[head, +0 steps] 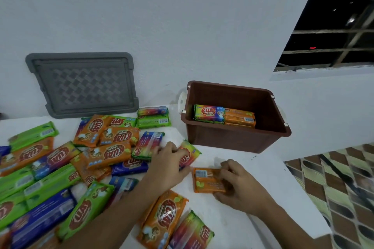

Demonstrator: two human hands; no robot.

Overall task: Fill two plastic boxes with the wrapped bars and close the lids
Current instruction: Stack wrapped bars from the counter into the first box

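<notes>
Two pickups in hand: left hand [170,160] grips a rainbow bar [189,152], right hand [241,185] pinches an orange bar [206,181]. Next: lift both into the far brown box [232,140].

Plain domestic room — white wall [182,16], barred window [334,26], patterned floor tiles [334,188].

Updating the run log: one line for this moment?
left hand: grips multicolour bar | right hand: grips orange bar | brown box: open, partly filled
</notes>
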